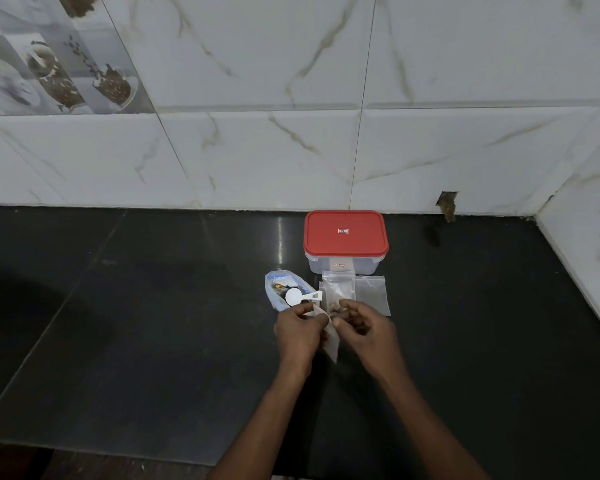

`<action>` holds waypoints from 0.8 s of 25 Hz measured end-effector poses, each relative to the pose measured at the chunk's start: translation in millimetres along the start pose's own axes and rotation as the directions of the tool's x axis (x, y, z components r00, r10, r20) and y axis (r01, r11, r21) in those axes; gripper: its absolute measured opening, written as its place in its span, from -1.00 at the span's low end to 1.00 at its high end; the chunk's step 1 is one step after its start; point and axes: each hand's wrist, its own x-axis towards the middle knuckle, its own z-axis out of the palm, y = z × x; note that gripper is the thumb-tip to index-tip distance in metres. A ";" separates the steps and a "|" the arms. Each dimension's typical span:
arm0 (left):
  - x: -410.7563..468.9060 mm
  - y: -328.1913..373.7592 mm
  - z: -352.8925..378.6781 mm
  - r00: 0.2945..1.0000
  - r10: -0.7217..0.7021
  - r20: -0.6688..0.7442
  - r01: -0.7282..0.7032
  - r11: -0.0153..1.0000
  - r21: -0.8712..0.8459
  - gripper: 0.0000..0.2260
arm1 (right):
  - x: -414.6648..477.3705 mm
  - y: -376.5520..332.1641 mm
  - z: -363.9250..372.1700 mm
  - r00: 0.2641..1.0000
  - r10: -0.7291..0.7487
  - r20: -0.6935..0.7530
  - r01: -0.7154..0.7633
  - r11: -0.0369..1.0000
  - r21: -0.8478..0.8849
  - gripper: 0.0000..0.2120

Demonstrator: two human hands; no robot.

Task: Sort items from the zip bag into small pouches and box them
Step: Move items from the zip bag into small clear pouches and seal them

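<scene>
Head view looks down on a glossy black stone counter (136,323) below a white marble-veined tile wall (257,150), with wide bare room along the counter's left stretch. Left of centre lies a crumpled, bluish translucent plastic zip bag (274,296), mouth open and small dark pieces inside, and a white plastic measuring scoop (294,296) rests across it with its handle pointing right. Just in front, the left hand (297,329) reaches in from the near edge, thumb and fingers pinching the top corner of a small clear plastic pouch (331,342) that hangs between both hands. The right hand (362,325) has its fingers curled at the pouch's other side; I cannot tell whether they grip it. Behind the hands lie flat clear pouches (371,292), one holding brownish bits. Beyond them, near the wall, stands a rounded-rectangular clear plastic box with a red lid (346,237), shut. Further right the counter meets a side wall (586,237).
</scene>
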 end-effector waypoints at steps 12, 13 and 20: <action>10.7 7.3 -20.8 0.986 0.131 0.098 -0.130 0.991 -0.025 -0.87 | 28.6 -17.9 13.7 0.985 0.157 0.069 -0.147 0.980 -0.134 -0.91; 11.5 9.1 -21.5 0.986 0.155 0.068 -0.161 0.983 0.092 -0.84 | 31.4 -19.0 17.5 0.996 0.086 0.032 -0.073 0.957 -0.282 -0.87; 6.2 16.8 -39.2 0.908 0.386 0.164 -0.416 0.775 0.475 -0.69 | 35.8 -34.3 34.8 0.986 -0.122 0.118 0.169 0.750 -0.639 -0.78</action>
